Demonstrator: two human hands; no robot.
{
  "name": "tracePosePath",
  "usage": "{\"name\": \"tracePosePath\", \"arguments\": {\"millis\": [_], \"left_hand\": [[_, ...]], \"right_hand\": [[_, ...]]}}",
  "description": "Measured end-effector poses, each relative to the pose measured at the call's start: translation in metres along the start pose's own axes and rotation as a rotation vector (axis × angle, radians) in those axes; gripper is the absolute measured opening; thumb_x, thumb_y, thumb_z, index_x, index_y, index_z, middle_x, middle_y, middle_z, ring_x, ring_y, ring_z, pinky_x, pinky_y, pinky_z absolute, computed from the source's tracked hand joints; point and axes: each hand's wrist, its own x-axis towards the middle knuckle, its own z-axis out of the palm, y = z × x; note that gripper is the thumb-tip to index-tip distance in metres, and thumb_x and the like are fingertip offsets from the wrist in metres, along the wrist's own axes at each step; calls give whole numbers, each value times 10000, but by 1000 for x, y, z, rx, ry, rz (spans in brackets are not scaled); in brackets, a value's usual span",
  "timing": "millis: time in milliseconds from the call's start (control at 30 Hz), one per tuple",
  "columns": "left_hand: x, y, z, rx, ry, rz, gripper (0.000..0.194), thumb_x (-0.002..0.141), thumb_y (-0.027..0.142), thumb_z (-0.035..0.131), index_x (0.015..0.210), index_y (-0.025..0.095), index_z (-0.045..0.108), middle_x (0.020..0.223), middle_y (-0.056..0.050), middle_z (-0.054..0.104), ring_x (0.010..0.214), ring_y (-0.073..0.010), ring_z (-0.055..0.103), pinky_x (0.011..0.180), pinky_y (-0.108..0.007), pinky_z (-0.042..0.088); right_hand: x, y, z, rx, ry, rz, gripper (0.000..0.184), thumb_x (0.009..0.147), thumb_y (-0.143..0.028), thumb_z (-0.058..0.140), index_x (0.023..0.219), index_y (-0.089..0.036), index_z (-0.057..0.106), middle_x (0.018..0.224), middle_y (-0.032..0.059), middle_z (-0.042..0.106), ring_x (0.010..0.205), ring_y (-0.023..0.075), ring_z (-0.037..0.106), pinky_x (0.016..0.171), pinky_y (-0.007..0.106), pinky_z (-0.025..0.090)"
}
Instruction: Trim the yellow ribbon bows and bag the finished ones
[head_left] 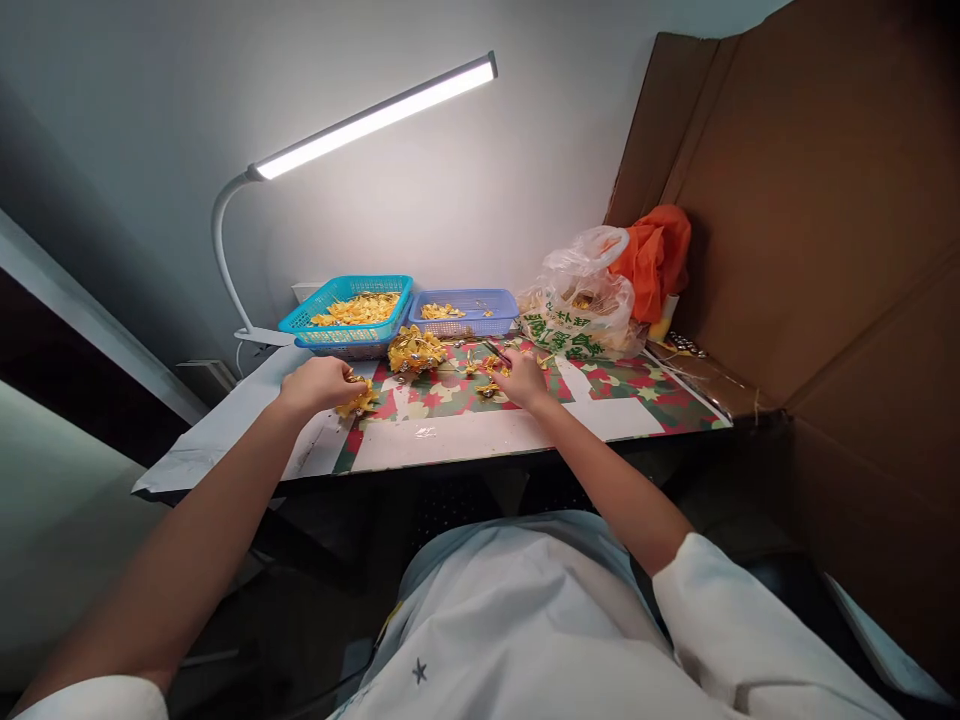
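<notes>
My left hand (319,384) is closed around a small bunch of gold foil pieces (358,402) at the left of the patterned mat (600,395). Farther right, my right hand (521,378) rests on the mat with fingers curled over small gold pieces (487,388), pinching a thin dark tool (495,350). Between the hands, toward the back, lies a heap of gold foil pieces (415,350).
A teal basket (349,315) and a blue basket (465,310), both holding yellow pieces, stand by the wall. A printed plastic bag (581,305) and orange bag (652,255) sit at the right. A desk lamp (375,115) arches overhead. Cardboard (810,220) walls the right side.
</notes>
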Motion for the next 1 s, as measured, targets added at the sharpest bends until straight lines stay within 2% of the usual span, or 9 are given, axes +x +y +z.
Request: {"name": "tracePosePath", "arguments": {"millis": [200, 300, 433, 567, 600, 667, 867, 933, 1000], "left_hand": [[-11, -7, 14, 5, 37, -25, 295, 703, 470, 549, 628, 189, 599, 851, -133, 711, 829, -325, 639, 535, -296, 344], [-17, -9, 18, -20, 77, -44, 336, 718, 500, 565, 805, 185, 647, 1002, -159, 710, 906, -351, 642, 572, -318, 396], [-29, -3, 22, -84, 325, -37, 577, 701, 493, 649, 1152, 136, 606, 1241, -241, 600, 1108, -433, 559, 744, -424, 474], [-40, 28, 32, -327, 513, 176, 438, 754, 369, 629, 1125, 137, 615, 1206, -206, 603, 1147, -393, 544, 914, -461, 452], [-41, 40, 36, -451, 453, 257, 375, 766, 361, 617, 1073, 146, 626, 1147, -176, 630, 1078, -348, 589, 894, -433, 469], [-38, 66, 46, -731, 131, 365, 310, 785, 412, 610, 972, 165, 628, 968, -116, 679, 853, -261, 657, 742, -361, 509], [-16, 121, 70, -1368, -774, 169, 371, 744, 478, 705, 921, 188, 555, 706, -43, 679, 532, -146, 619, 485, -231, 458], [-11, 127, 73, -1502, -919, 171, 324, 737, 389, 743, 907, 186, 558, 670, -24, 661, 519, -121, 610, 483, -204, 461], [-8, 130, 75, -1596, -938, 193, 293, 730, 301, 769, 903, 179, 566, 668, -15, 652, 507, -96, 595, 483, -184, 463]], "right_hand": [[18, -10, 17, 0, -24, -54, 201, 680, -136, 708, 638, -224, 532, 675, 39, 560, 825, 255, 553, 728, 349, 402], [20, -11, 19, 24, -21, -86, 239, 681, -87, 651, 585, -223, 479, 639, 20, 565, 749, 223, 549, 712, 333, 398], [13, -12, 10, 168, -26, -164, 288, 683, -109, 608, 548, -221, 380, 592, -13, 568, 615, 155, 524, 602, 270, 359], [2, -17, -3, 428, -49, -161, 334, 681, -155, 632, 546, -225, 335, 612, -10, 613, 663, 169, 604, 592, 258, 378], [0, -19, -6, 478, -55, -152, 329, 680, -170, 646, 546, -224, 351, 629, -7, 628, 676, 175, 617, 593, 261, 388], [-4, -23, -10, 544, -53, -142, 306, 675, -199, 672, 550, -222, 394, 647, -3, 644, 673, 177, 621, 591, 269, 401], [-10, -23, -14, 654, -22, -176, 382, 679, -282, 709, 562, -232, 349, 626, -10, 630, 689, 181, 636, 611, 281, 417], [-10, -19, -12, 682, -13, -192, 404, 686, -313, 707, 569, -235, 328, 647, -2, 641, 700, 185, 640, 621, 288, 422], [-8, -16, -9, 700, 9, -211, 417, 688, -335, 699, 572, -240, 310, 648, 3, 639, 684, 179, 624, 623, 293, 418]]}}
